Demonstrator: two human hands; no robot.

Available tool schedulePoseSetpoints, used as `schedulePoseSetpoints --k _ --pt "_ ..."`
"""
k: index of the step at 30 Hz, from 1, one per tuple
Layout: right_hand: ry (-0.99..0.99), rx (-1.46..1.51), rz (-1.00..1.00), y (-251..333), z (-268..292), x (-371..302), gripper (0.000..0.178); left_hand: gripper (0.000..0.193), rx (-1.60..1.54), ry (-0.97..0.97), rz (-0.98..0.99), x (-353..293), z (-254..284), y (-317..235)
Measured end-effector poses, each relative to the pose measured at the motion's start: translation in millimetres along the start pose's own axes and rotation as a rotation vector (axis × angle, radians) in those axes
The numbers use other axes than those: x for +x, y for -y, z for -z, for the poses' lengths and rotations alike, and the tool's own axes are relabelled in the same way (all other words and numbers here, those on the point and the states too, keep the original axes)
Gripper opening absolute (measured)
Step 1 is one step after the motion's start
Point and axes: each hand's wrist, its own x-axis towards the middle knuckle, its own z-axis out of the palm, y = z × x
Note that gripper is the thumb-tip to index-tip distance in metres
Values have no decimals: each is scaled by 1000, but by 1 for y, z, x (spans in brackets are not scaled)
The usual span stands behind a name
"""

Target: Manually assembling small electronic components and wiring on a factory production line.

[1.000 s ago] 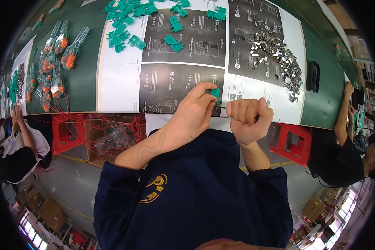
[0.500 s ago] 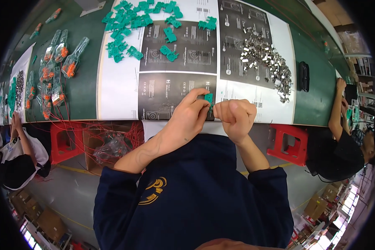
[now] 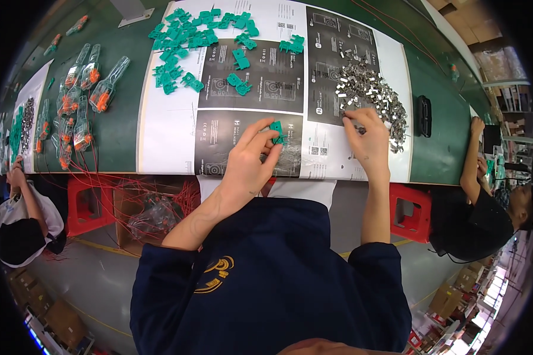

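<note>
Between the thumb and fingers of my left hand [image 3: 253,152] is a small green plastic piece [image 3: 278,134], held just above the dark printed sheet. My right hand [image 3: 368,139] is at the left edge of a pile of small shiny metal pieces [image 3: 380,89]. Its thumb and forefinger come together in a pinch; whatever is between the tips is too small to make out. Many more green plastic pieces [image 3: 186,35] lie loose at the far left of the sheets, a few of them [image 3: 239,84] nearer to my left hand.
Printed black-and-white sheets [image 3: 219,127] cover the middle of the green table [image 3: 124,118]. Clear tools with orange parts and red wires [image 3: 80,106] lie left. A black object [image 3: 424,116] lies right. Red stools [image 3: 410,213] stand below; a co-worker [image 3: 474,207] sits on either side.
My hands have parted. The right has moved right and away from me to the metal pieces, and the left has shifted slightly left with the green plastic piece.
</note>
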Motion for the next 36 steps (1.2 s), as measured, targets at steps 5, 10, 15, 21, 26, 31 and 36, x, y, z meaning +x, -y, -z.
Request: schedulePoseSetpoints --k 5,10,15,21,26,31,36 --pt "45 41 -52 5 2 -6 15 17 -9 -43 -15 -3 -4 4" --pt "80 91 -22 5 5 0 14 14 -12 -55 -11 -2 -3 4" --pt "88 148 3 7 -2 -2 10 12 41 -61 -40 -1 -5 4" --pt "86 215 178 39 -25 -19 9 12 69 -58 -71 2 -8 3" --pt "45 194 249 53 -43 -25 11 11 57 -54 -51 2 -8 3" --pt "1 157 318 55 -49 -24 12 11 45 -54 -48 2 -8 3" --pt "-4 160 330 55 -50 -24 13 11 18 -50 -14 2 -7 2"
